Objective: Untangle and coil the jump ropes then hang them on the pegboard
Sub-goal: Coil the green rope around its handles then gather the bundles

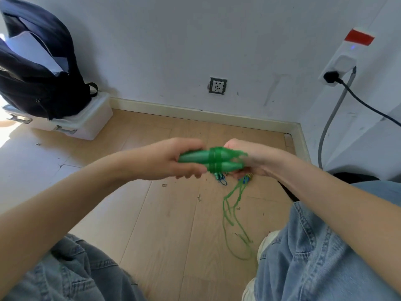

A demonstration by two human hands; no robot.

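the left hand grasps the two green handles side by side; the right hand pinches the green rope at their right end, a few turns already around them. the slack trails to the near floor, where it could snag or re-knot. two handles, one rope, two small blue-green bits beneath.
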